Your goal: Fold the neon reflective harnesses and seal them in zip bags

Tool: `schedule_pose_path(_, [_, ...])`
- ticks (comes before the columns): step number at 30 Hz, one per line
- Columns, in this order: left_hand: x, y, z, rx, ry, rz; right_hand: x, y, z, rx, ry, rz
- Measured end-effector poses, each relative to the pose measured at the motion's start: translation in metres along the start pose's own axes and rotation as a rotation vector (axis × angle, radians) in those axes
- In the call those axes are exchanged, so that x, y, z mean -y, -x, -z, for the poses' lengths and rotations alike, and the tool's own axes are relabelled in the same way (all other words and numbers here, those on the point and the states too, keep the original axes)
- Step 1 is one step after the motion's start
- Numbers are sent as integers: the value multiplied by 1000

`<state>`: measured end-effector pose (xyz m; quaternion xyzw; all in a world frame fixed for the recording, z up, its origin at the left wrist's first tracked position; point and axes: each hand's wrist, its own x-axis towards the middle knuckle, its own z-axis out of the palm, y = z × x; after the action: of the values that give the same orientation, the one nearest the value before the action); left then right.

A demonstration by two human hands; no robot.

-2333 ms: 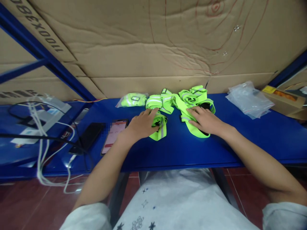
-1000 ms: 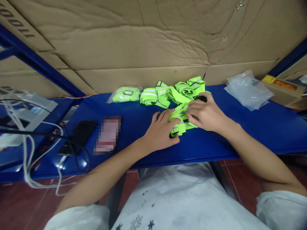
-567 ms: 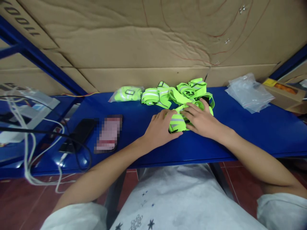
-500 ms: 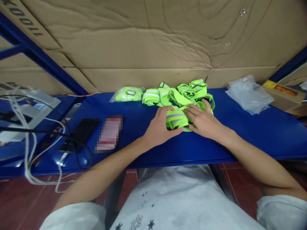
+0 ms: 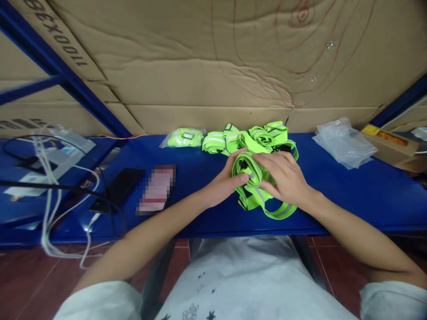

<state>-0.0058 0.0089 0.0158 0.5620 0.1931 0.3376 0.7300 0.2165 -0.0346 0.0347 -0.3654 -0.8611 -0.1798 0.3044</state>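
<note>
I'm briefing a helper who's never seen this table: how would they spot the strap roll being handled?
On the blue table before the cardboard wall, find the left hand and right hand near the middle. Between them is a grey-striped, neon-green strap roll, its coiled end facing the camera. Unlike the green bundles along the back, it is gripped by the left hand.

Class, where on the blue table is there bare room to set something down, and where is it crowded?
Widest bare patch of the blue table: right of the right hand, in front of the clear bags. A smaller one: between the pink-screened phone and the left hand. Crowded: the middle, with the held strap and neon rolls behind; the left end, with white cables.
</note>
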Motion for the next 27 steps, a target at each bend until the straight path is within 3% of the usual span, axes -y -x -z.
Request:
schedule_pose_path(2, [2, -1, -1, 30, 53, 59, -3, 1, -1, -81, -55, -39])
schedule_pose_path(6, [9, -5, 1, -5, -110, 94, -10, 2, -5, -165, -114, -226])
schedule_pose_path(11, [15, -3, 6, -149, -443, -321, -9, 2, -8, -112, -123, -237])
schedule_pose_path(13, [12, -1, 5, -160, -564, -400, -6, 1, -6, -100, -152, -192])
schedule_pose_path(16, [6, 1, 4, -91, -553, -296, -4, 0, -3, -51, -218, -163])
schedule_pose_path(20, [7, -3, 5, -69, -461, -204, -6, 0, -5, -59, -258, -268])
schedule_pose_path(24, [11, -6, 4, -193, -349, -55, -11, 3, -11, -129, -172, -192])
schedule_pose_path(27, [8, -5, 1, -279, -336, 37, -9, 4, -11, -68, -161, -72])
